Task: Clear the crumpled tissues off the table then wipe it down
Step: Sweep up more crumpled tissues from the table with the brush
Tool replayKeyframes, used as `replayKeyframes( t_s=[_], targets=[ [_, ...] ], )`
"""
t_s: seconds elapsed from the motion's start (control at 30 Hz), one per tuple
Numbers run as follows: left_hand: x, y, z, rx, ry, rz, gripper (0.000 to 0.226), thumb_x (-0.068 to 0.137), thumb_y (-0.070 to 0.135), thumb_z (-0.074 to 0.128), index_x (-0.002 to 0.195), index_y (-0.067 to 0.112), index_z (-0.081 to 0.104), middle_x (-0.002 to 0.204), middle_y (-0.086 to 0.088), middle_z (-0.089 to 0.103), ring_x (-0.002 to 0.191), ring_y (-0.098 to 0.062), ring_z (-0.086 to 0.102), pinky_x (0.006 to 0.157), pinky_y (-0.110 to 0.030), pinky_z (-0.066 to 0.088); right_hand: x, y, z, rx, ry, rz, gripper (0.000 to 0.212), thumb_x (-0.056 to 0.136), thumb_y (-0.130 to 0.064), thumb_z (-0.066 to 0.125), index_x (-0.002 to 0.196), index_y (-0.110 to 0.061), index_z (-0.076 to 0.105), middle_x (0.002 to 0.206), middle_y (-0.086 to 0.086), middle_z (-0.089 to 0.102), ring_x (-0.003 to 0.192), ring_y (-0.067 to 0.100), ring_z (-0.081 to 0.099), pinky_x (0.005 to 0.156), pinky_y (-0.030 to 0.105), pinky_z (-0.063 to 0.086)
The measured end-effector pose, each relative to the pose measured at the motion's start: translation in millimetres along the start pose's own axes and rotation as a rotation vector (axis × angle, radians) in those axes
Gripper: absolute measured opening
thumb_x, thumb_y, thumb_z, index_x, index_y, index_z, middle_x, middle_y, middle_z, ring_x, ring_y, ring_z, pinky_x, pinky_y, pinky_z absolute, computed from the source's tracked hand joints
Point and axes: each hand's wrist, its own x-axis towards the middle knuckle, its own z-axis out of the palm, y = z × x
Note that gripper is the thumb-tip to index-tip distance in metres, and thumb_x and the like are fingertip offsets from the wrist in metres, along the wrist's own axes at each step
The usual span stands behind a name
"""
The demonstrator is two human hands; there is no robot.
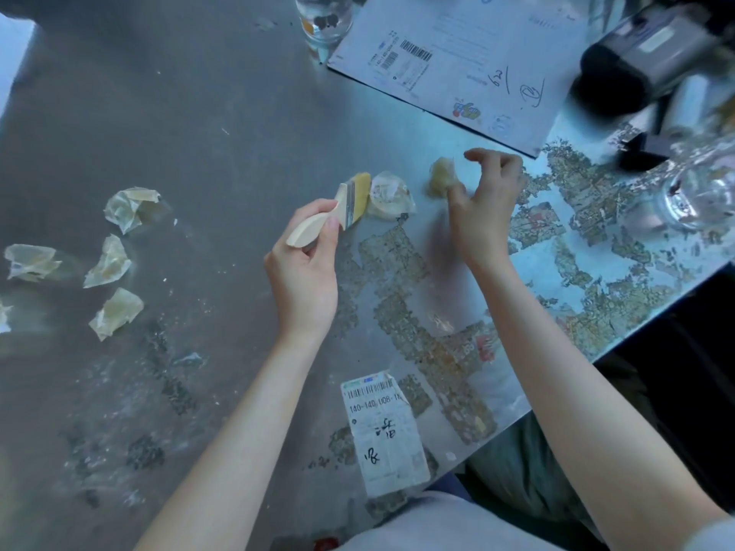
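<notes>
My left hand (306,268) grips a small pale-handled brush (334,212) whose yellowish bristles touch a crumpled tissue (391,196) at the middle of the grey metal table (222,113). Just right of it, my right hand (483,208) pinches another crumpled yellowish tissue (441,177) between thumb and fingers, slightly blurred. Several more crumpled tissues lie at the left: one (131,206) farther back, one (30,262) by the left edge, one (109,264) beside it, one (115,312) nearest me.
A printed sheet with barcodes (449,53) lies at the back right, a glass jar (324,19) behind it. A clear glass (700,192) and a dark device (644,57) sit at the right. A torn label (385,431) lies near the front edge. Peeling residue covers the table's right side.
</notes>
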Motion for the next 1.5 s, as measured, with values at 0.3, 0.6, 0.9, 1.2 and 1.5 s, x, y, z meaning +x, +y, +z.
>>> replayKeyframes(
  t_s=[0.3,0.6,0.9,1.2,1.5],
  targets=[
    [-1,-4,7,-0.052,0.007,-0.095,0.013,0.095,0.008,0.06,0.101,0.015,0.069,0.093,0.002,0.07,0.088,-0.017,0.065,0.088,-0.05,0.054,-8,-7,4,0.095,-0.264,-0.023,0.048,0.087,-0.001,0.045,0.134,-0.009,0.049,0.132,0.009,0.054,0.123,0.024,0.045,0.096,0.018,0.027],
    [0,1,17,-0.454,0.007,-0.415,0.014,0.097,-0.003,0.052,0.099,0.005,0.063,0.095,-0.009,0.066,0.093,-0.015,0.064,0.088,-0.024,0.055,-40,-15,25,0.039,-0.36,-0.111,0.052,0.091,0.007,0.033,0.142,-0.001,0.036,0.152,0.014,0.033,0.143,0.024,0.024,0.114,0.021,0.01],
    [-8,-1,-18,-0.645,-0.034,-0.535,0.015,0.098,-0.003,0.047,0.106,0.001,0.059,0.111,-0.027,0.062,0.107,-0.03,0.061,0.097,-0.031,0.053,-63,-33,23,0.227,-0.35,-0.103,0.032,0.088,0.005,0.035,0.111,0.0,0.056,0.1,0.01,0.064,0.09,0.013,0.055,0.075,0.008,0.036],
    [-48,-18,-111,-0.674,0.133,-0.491,0.018,0.098,-0.002,0.049,0.1,0.007,0.064,0.104,-0.019,0.069,0.097,-0.022,0.068,0.089,-0.026,0.055,-123,-82,49,0.289,-0.582,-0.172,0.037,0.089,0.004,0.039,0.115,-0.011,0.061,0.081,-0.012,0.056,0.069,-0.001,0.046,0.066,0.01,0.035],
    [-94,-39,-210,-0.651,0.417,-0.418,0.015,0.097,-0.001,0.052,0.1,0.007,0.064,0.114,-0.024,0.062,0.1,-0.026,0.065,0.09,-0.027,0.055,-202,-149,97,0.249,-0.77,-0.431,0.033,0.076,0.01,0.039,0.106,0.011,0.053,0.099,0.024,0.062,0.09,0.035,0.053,0.079,0.034,0.041]
  ],
)
